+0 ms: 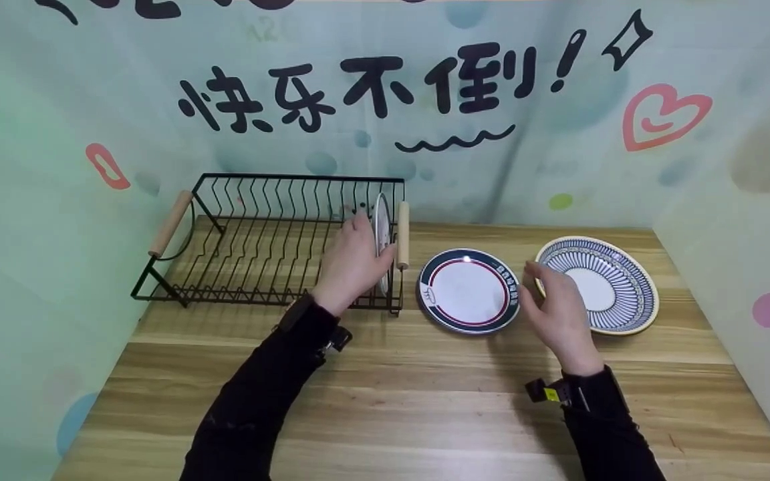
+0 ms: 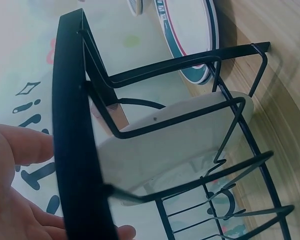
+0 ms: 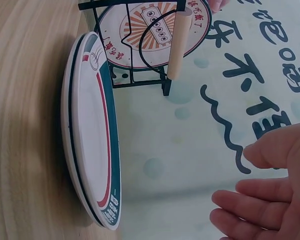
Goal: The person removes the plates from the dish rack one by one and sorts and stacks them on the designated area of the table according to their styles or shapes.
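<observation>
A white plate (image 1: 383,234) stands on edge at the right end of the black wire dish rack (image 1: 258,294). Its printed face, with an orange sunburst and red lettering, shows in the right wrist view. My left hand (image 1: 355,260) is over the rack at this plate, thumb and fingers spread apart; whether they touch it is unclear. Right of the rack lies a white plate with a dark green rim and red ring (image 1: 470,292); two rims show from the side. My right hand (image 1: 559,310) hovers between it and the blue-and-white patterned bowl (image 1: 625,294), fingers relaxed, holding nothing.
The rack has wooden handles, one at the left (image 1: 171,224) and one at the right (image 1: 404,235). Behind the wooden tabletop (image 1: 412,401) hangs a pale green printed backdrop (image 1: 458,180) with dark lettering, which also rises along both sides.
</observation>
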Action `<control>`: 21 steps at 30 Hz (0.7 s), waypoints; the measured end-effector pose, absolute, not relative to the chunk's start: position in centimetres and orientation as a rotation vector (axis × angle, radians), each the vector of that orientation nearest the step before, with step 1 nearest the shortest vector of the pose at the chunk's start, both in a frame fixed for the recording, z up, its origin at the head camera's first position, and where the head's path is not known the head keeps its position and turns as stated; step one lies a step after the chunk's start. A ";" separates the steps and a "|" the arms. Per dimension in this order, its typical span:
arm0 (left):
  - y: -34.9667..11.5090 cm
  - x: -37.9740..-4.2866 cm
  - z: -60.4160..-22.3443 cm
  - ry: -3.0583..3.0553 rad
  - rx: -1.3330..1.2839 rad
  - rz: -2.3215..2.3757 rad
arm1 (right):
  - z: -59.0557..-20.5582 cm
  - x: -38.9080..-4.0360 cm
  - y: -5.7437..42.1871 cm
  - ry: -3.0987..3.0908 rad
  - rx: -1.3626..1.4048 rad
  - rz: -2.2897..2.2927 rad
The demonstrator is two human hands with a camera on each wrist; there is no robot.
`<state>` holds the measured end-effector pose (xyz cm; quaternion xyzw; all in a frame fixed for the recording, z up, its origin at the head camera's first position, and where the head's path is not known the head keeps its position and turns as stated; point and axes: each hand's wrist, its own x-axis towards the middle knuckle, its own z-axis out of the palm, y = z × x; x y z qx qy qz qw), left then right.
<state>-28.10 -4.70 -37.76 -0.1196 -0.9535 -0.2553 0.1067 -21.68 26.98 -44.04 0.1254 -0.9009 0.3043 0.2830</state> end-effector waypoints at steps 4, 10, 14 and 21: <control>-4.6 -28.3 -37.8 -2.828 -0.318 -0.743 | -43.9 -21.6 26.8 -2.367 0.373 0.808; -4.4 -28.5 -37.9 -2.833 -0.281 -0.724 | -43.9 -21.6 26.7 -2.342 0.410 0.795; -4.3 -28.5 -38.0 -2.853 -0.268 -0.702 | -43.9 -21.5 26.6 -2.348 0.419 0.786; -4.2 -28.5 -38.2 -2.895 -0.266 -0.727 | -43.9 -21.6 26.5 -2.329 0.448 0.780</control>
